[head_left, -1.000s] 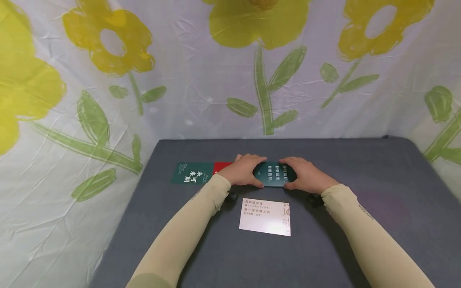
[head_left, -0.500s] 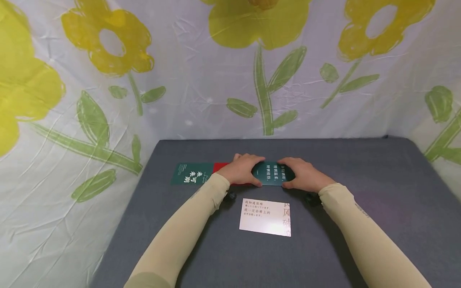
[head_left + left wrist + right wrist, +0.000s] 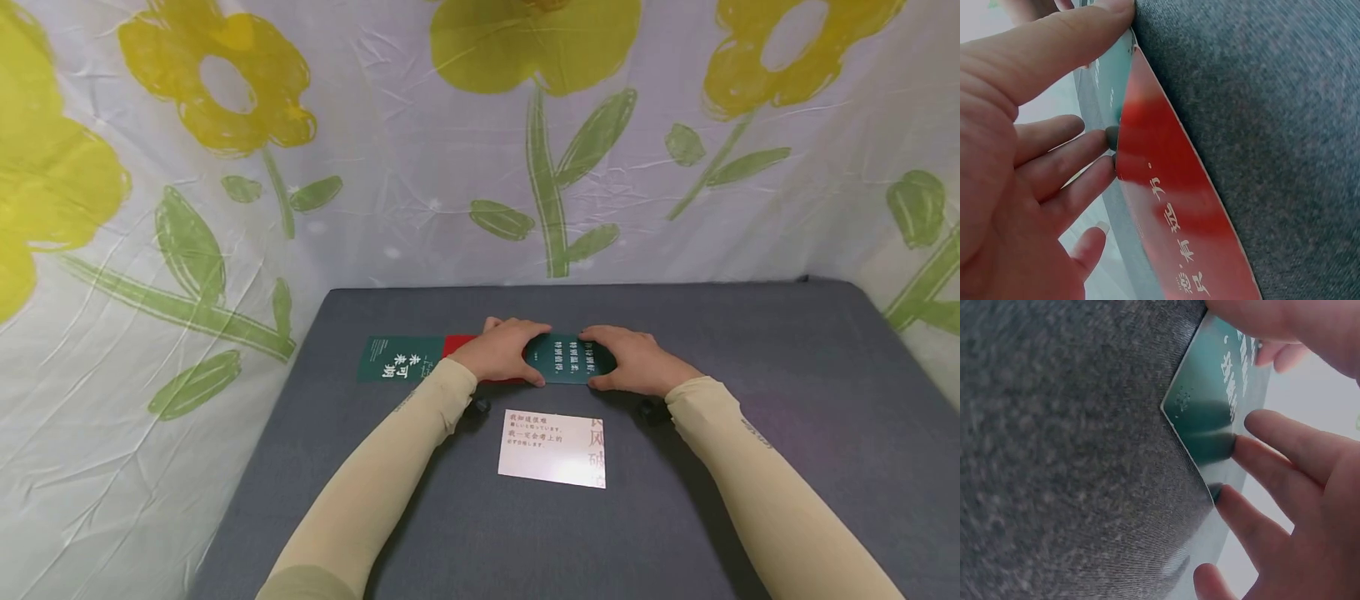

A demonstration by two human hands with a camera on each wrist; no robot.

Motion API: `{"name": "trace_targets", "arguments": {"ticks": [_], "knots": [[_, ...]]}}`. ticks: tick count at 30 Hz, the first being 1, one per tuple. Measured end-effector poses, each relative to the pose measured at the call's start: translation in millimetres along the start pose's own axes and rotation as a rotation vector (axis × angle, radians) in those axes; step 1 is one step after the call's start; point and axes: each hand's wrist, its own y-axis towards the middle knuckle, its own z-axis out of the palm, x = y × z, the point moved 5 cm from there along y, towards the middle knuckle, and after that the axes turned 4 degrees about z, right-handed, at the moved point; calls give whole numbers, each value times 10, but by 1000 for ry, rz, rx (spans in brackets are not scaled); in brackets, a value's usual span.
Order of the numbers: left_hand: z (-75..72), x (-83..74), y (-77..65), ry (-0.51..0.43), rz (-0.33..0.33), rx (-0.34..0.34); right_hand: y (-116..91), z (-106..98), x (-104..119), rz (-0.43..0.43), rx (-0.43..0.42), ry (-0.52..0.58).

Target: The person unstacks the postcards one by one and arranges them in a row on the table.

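A teal card (image 3: 561, 360) with white lettering lies between both hands on the dark table. My left hand (image 3: 497, 352) holds its left part, thumb at the near edge and fingers toward the far edge. From the other side my right hand (image 3: 637, 362) grips it likewise, thumb near, fingers far. Beneath the left palm is a red card (image 3: 1160, 156), its end meeting the teal one in the left wrist view. A dark green card (image 3: 401, 360) continues the row to the left. In the right wrist view, the teal card's corner points out past the fingertips (image 3: 1225, 494).
A pale pink card (image 3: 552, 448) with printed text lies in front of the row, between the forearms. The grey tabletop (image 3: 750, 333) ends at a white cloth backdrop (image 3: 390, 167) painted with yellow flowers.
Both hands have shifted slightly left with the teal card, and more of the red card shows below the left hand. The pink card stays put; the head view has tilted a little.
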Motion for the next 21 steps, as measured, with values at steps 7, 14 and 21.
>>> {"name": "trace_targets", "arguments": {"ticks": [7, 14, 21], "knots": [[-30, -28, -21, -14, 0, 4, 8, -18, 5, -4, -3, 13], [-29, -62, -48, -27, 18, 4, -15, -11, 12, -12, -20, 9], [-7, -117, -179, -12, 73, -64, -223, 6, 153, -31, -85, 17]]}}
